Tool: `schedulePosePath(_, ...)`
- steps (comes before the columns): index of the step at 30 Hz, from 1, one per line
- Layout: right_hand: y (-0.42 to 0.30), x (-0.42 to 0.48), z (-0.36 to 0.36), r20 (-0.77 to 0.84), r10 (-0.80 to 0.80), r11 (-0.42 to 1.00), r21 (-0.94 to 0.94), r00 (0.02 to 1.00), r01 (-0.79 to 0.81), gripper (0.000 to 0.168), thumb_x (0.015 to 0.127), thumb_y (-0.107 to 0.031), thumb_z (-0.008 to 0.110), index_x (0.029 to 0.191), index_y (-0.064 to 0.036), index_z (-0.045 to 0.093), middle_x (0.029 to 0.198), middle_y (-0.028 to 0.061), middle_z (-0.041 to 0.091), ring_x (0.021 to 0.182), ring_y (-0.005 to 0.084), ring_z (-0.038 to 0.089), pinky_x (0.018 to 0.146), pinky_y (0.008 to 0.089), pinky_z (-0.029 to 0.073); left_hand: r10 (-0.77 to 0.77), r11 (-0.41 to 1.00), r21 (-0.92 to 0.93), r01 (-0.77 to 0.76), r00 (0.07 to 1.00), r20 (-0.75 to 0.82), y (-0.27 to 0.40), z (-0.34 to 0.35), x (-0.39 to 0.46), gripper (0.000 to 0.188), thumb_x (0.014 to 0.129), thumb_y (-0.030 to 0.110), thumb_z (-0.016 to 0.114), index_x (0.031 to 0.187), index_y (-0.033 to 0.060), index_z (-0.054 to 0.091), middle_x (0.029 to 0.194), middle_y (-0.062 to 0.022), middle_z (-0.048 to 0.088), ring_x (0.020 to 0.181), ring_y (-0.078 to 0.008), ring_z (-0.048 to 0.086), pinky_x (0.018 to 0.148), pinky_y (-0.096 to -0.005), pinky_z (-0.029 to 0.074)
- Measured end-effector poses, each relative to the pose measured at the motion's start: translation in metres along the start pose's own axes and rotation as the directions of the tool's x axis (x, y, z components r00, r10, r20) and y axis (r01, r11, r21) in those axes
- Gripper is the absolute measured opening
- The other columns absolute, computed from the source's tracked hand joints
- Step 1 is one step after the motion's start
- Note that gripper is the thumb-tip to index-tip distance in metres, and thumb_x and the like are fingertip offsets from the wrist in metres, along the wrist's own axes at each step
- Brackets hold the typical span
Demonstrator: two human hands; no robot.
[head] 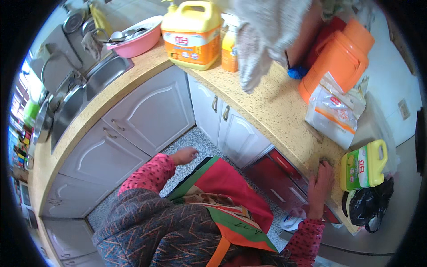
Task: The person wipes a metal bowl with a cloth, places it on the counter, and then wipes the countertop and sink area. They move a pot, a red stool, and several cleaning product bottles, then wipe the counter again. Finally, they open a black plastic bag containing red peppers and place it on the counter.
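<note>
My right hand (322,182) reaches over the speckled countertop (267,100) at the right. Its fingertips rest on a small dark, rounded item (323,161), too blurred to name; whether they grip it, I cannot tell. Just right of that hand stands a yellow jug with a green label (360,165). My left hand (185,155) hangs over the floor before the grey cabinet doors, fingers loosely curled, with nothing visible in it. Both sleeves are pink with dark dots. Below and between the hands spreads a red and green apron (230,187).
An orange thermos jug (337,63), a white plastic bag (333,110) and a black plastic bag (370,203) sit on the right counter. A large yellow detergent jug (191,36), a pump bottle (229,50) and a pink basin (140,43) stand further back. The steel sink (103,75) is at left.
</note>
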State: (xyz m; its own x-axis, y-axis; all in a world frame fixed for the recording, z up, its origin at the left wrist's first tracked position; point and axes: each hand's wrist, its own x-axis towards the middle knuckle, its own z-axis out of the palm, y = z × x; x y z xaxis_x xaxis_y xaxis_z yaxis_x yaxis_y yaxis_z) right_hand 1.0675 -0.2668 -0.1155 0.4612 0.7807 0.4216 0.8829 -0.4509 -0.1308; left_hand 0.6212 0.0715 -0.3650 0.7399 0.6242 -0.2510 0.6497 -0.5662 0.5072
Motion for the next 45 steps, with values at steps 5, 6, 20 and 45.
schedulePosePath(5,-0.048,0.013,0.018,-0.029,-0.142,0.990,0.007,0.989,0.142,0.047,0.090,-0.020,0.068,0.133,-0.005,0.058,0.146,0.0149,0.053,0.136,0.0395,0.045,0.113,0.0560,0.033,0.127,0.979,-0.067,-0.193,0.832,-0.540,0.036,-0.147,-0.005,0.048,0.094,0.021,0.067,0.139,0.0064,0.056,0.128,-0.0236,0.062,0.121,-0.0418,0.059,0.103,-0.0480,0.048)
schedulePosePath(6,-0.059,0.020,0.021,-0.027,-0.158,0.987,0.011,0.987,0.158,0.047,0.090,-0.022,0.068,0.133,-0.005,0.059,0.145,0.0152,0.054,0.136,0.0395,0.045,0.112,0.0567,0.034,0.157,0.969,-0.044,-0.241,0.749,-0.644,0.045,-0.177,-0.004,0.052,0.094,0.021,0.068,0.142,0.0069,0.053,0.133,-0.0240,0.058,0.124,-0.0425,0.056,0.104,-0.0475,0.048)
schedulePosePath(20,-0.091,0.055,0.050,-0.050,-0.132,0.986,-0.108,0.990,0.126,0.046,0.092,-0.017,0.066,0.134,-0.002,0.055,0.139,0.0202,0.057,0.126,0.0433,0.053,0.101,0.0561,0.042,0.650,0.709,0.697,0.110,0.283,-0.705,0.148,-0.370,0.102,0.039,0.086,0.026,0.068,0.125,0.0269,0.069,0.161,-0.0023,0.038,0.153,-0.0293,0.027,0.118,-0.0605,0.025)
schedulePosePath(45,-0.103,0.041,0.051,-0.065,-0.100,0.992,-0.088,0.993,0.094,0.049,0.088,-0.013,0.070,0.134,-0.005,0.057,0.149,0.0188,0.050,0.141,0.0395,0.044,0.114,0.0544,0.034,0.332,0.799,0.467,0.379,0.369,-0.868,0.146,-0.382,0.150,0.046,0.088,0.017,0.064,0.133,0.0282,0.061,0.170,-0.0008,0.020,0.158,-0.0305,0.013,0.122,-0.0668,0.009)
